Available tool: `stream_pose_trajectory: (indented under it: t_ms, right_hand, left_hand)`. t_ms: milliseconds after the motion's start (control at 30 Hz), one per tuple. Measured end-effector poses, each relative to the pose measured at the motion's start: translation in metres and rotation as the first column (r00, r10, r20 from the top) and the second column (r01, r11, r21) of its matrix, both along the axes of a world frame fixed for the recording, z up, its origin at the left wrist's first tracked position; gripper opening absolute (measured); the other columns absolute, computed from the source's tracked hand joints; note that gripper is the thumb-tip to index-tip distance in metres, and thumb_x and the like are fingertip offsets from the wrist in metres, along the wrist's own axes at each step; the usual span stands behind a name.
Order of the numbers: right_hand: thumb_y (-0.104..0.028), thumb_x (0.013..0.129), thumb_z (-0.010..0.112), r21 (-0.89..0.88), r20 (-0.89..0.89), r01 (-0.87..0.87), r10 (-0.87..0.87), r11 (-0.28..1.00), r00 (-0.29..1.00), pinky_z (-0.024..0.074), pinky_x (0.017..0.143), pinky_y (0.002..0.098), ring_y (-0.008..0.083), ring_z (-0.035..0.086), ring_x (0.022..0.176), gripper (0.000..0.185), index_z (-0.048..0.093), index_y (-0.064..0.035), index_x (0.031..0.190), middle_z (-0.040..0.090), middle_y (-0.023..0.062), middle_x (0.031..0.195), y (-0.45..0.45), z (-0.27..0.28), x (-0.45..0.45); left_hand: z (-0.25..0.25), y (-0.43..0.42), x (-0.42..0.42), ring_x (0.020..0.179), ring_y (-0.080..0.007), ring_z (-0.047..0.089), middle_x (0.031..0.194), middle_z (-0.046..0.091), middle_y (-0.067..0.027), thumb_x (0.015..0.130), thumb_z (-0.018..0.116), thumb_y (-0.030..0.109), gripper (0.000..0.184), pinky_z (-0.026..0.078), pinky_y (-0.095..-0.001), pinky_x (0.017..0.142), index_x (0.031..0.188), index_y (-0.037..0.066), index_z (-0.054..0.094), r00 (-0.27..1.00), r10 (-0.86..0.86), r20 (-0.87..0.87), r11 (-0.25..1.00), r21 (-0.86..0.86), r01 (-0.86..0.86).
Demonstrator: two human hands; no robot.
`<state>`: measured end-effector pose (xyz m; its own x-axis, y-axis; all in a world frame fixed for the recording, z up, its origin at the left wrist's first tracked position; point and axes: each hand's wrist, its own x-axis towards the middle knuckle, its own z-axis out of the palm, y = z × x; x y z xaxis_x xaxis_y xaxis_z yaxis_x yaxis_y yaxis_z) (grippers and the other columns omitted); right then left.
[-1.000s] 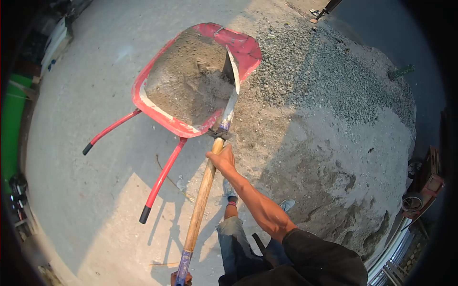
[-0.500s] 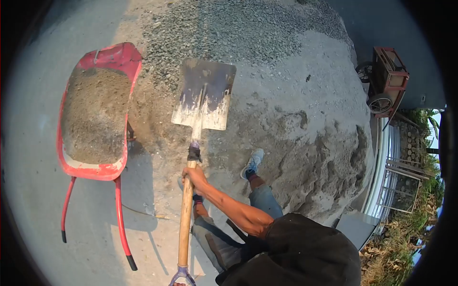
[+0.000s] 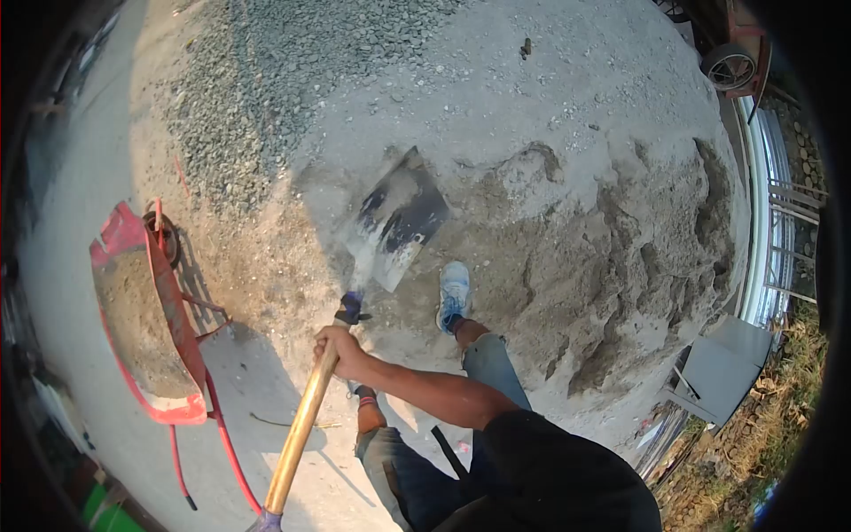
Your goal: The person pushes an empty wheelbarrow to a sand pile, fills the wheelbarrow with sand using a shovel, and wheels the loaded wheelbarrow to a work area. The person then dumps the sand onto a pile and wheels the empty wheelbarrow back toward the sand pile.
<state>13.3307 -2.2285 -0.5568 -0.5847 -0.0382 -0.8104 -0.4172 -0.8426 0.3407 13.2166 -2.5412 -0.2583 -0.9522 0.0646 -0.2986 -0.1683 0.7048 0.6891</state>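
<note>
My right hand (image 3: 340,351) is closed around the wooden shaft of a shovel (image 3: 306,412), a little below its dark collar. The shovel's square, worn blade (image 3: 406,213), dark purple and whitish, points away from me over the grey sand (image 3: 496,239). Whether its edge touches the sand, I cannot tell. Only part of the purple end grip (image 3: 268,522) shows at the bottom edge, and my left hand is out of view. To the left stands a red wheelbarrow (image 3: 177,332) holding brown sand (image 3: 137,319).
Gravel (image 3: 328,53) lies beyond the blade, and the sand heap spreads right. My shoe (image 3: 454,294) is on the sand near the blade. A grey box-like object (image 3: 731,355) stands at the right. A reddish cart (image 3: 749,53) is at the upper right.
The blade has swung right, away from the wheelbarrow and toward the sand, and tilted. My view has shifted, with the wheelbarrow lower in it. The left fingers at the end grip have left view.
</note>
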Motion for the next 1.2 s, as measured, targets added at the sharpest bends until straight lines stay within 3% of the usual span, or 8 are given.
stream_pose_trajectory:
  t_ms: [67, 133, 200, 300, 667, 800, 1133, 1200]
  right_hand:
    - [-0.007, 0.071, 0.053, 0.111, 0.21, 0.017, -0.04, 0.994, 0.977, 0.0438, 0.055, 0.0353, 0.019, 0.045, 0.051, 0.014, 0.043, -0.0082, 0.062, 0.042, 0.0056, 0.055, 0.144, -0.074, 0.112]
    - [-0.008, 0.071, 0.054, 0.22, 0.341, -0.109, 0.029, 0.969, 0.94, 0.0443, 0.054, 0.0351, 0.0185, 0.047, 0.051, 0.014, 0.044, -0.0073, 0.061, 0.042, 0.0041, 0.054, 0.246, -0.134, 0.215]
    - [-0.009, 0.071, 0.054, 0.3, 0.388, -0.171, 0.044, 0.938, 0.921, 0.0442, 0.052, 0.0359, 0.0182, 0.046, 0.049, 0.014, 0.045, -0.0072, 0.061, 0.042, 0.0032, 0.054, 0.239, -0.149, 0.243]
    - [-0.01, 0.072, 0.054, 0.289, 0.45, -0.202, 0.053, 0.936, 0.891, 0.0438, 0.05, 0.035, 0.0174, 0.045, 0.047, 0.013, 0.047, -0.0071, 0.062, 0.042, 0.0031, 0.054, 0.226, -0.144, 0.256]
    - [-0.013, 0.075, 0.052, 0.229, 0.625, -0.319, 0.112, 0.92, 0.773, 0.0429, 0.047, 0.0308, 0.0155, 0.044, 0.046, 0.013, 0.045, -0.0092, 0.064, 0.044, 0.0032, 0.055, 0.148, -0.121, 0.234]
    - [-0.012, 0.074, 0.052, 0.148, 0.694, -0.432, 0.218, 0.889, 0.686, 0.0432, 0.047, 0.0325, 0.0172, 0.045, 0.047, 0.01, 0.047, -0.0074, 0.066, 0.045, 0.0049, 0.056, 0.057, -0.085, 0.192]
    - [-0.006, 0.072, 0.054, 0.131, 0.6, -0.712, 0.517, 0.69, 0.611, 0.0453, 0.049, 0.036, 0.0185, 0.048, 0.048, 0.007, 0.049, -0.0051, 0.068, 0.046, 0.0056, 0.058, -0.135, 0.057, 0.028]
    - [-0.005, 0.071, 0.055, 0.195, 0.596, -0.753, 0.534, 0.628, 0.6, 0.0458, 0.048, 0.0359, 0.0184, 0.049, 0.048, 0.007, 0.049, -0.0038, 0.069, 0.047, 0.0061, 0.058, -0.157, 0.084, -0.017]
  left_hand:
    - [-0.077, 0.099, 0.032, 0.032, -0.0101, 0.039, 0.047, 0.042, -0.0031, 0.068, 0.05, 0.001, 0.006, 0.031, -0.0238, 0.031, 0.07, 0.001, 0.044, 0.968, -0.169, 0.184, 0.944, 0.313, 0.105]
    - [-0.165, 0.201, 0.118, 0.032, -0.0099, 0.038, 0.048, 0.041, -0.0016, 0.069, 0.052, 0.007, 0.01, 0.031, -0.0226, 0.033, 0.064, 0.004, 0.043, 0.976, 0.009, 0.219, 1.0, 0.026, -0.015]
    - [-0.194, 0.141, 0.174, 0.034, -0.0115, 0.041, 0.049, 0.041, -0.0012, 0.066, 0.055, 0.005, 0.013, 0.034, -0.0236, 0.035, 0.061, 0.006, 0.043, 0.967, 0.077, 0.241, 0.994, 0.053, -0.093]
    - [-0.162, 0.166, 0.21, 0.035, -0.0118, 0.042, 0.046, 0.042, -0.0023, 0.068, 0.057, 0.006, 0.016, 0.035, -0.025, 0.037, 0.064, 0.005, 0.042, 0.956, 0.126, 0.264, 0.992, -0.046, -0.118]
    - [-0.144, 0.096, 0.205, 0.034, -0.0107, 0.039, 0.05, 0.043, -0.0028, 0.066, 0.061, 0.005, 0.017, 0.034, -0.0231, 0.033, 0.066, 0.003, 0.044, 0.947, 0.177, 0.268, 0.961, 0.161, -0.225]
    - [-0.139, -0.026, 0.184, 0.032, -0.0119, 0.038, 0.049, 0.043, -0.0048, 0.06, 0.052, -0.006, 0.013, 0.034, -0.0245, 0.03, 0.065, 0.002, 0.043, 0.832, 0.387, 0.397, 0.876, 0.124, -0.467]
    - [-0.042, -0.264, 0.233, 0.03, -0.0132, 0.036, 0.048, 0.04, -0.0053, 0.06, 0.047, -0.007, 0.013, 0.035, -0.0269, 0.028, 0.062, 0.004, 0.041, 0.72, 0.654, 0.232, 0.745, -0.033, -0.666]
    - [-0.031, -0.298, 0.249, 0.073, -0.0214, 0.049, 0.083, 0.054, -0.0131, 0.073, 0.053, 0.028, 0.03, 0.04, -0.0343, 0.062, 0.09, 0.003, 0.054, 0.89, 0.294, 0.348, 0.873, -0.478, -0.101]
